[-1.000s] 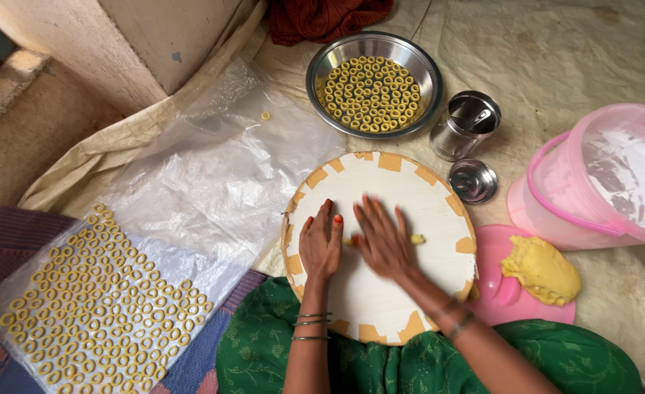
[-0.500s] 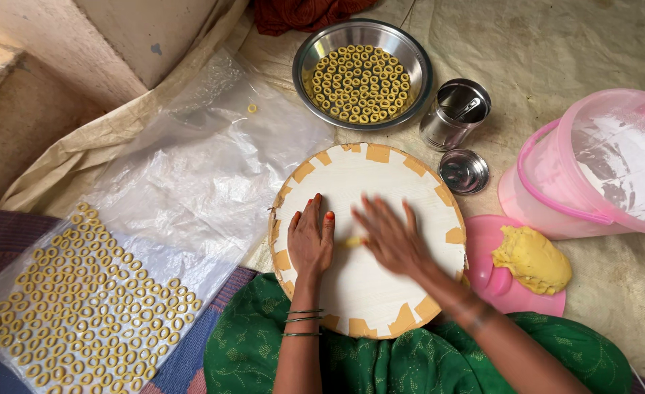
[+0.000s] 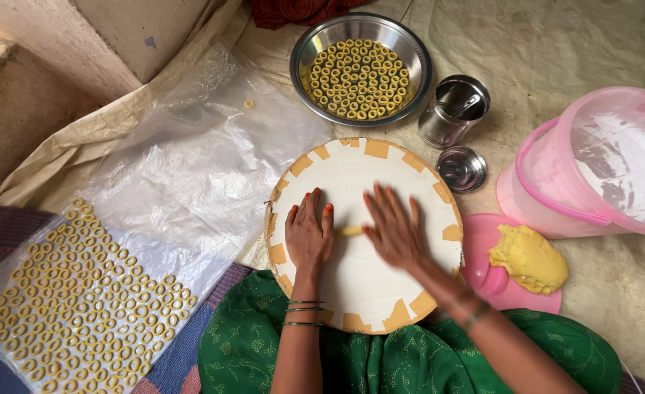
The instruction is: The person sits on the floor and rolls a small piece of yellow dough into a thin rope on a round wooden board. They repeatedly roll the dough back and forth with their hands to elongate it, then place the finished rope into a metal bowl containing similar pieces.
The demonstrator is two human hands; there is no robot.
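A thin yellow strip of dough (image 3: 350, 231) is seen lying near the middle of a round white board edged with orange squares (image 3: 351, 171), pressed between two flat, open palms. The left hand (image 3: 309, 235) is laid with fingers spread just beside one end; the blurred right hand (image 3: 394, 230) is laid over the other end. Nothing is gripped by either hand. The board is set before a lap in green cloth, on a pale floor covering (image 3: 592, 44). A steel bowl of yellow dough rings (image 3: 361, 69) is placed beyond it, a clear plastic sheet covered with more rings (image 3: 82, 292) at left, and a yellow dough lump (image 3: 528, 257) on a pink lid (image 3: 483, 281) at right, beside a pink plastic bucket (image 3: 592, 164).
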